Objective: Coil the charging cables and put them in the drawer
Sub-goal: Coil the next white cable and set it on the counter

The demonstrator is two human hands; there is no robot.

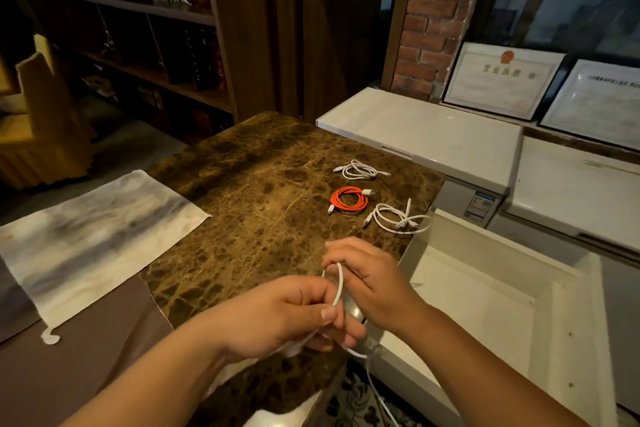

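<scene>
While pinched between both hands, white cable looped

Brown marble countertop, orange coiled cable, two white cables, pale cloth

Dim room: dark wooden bookshelves line the left wall — a red brick pillar stands right, two framed certificates lean beside it, above what may be white chest freezers.
</scene>
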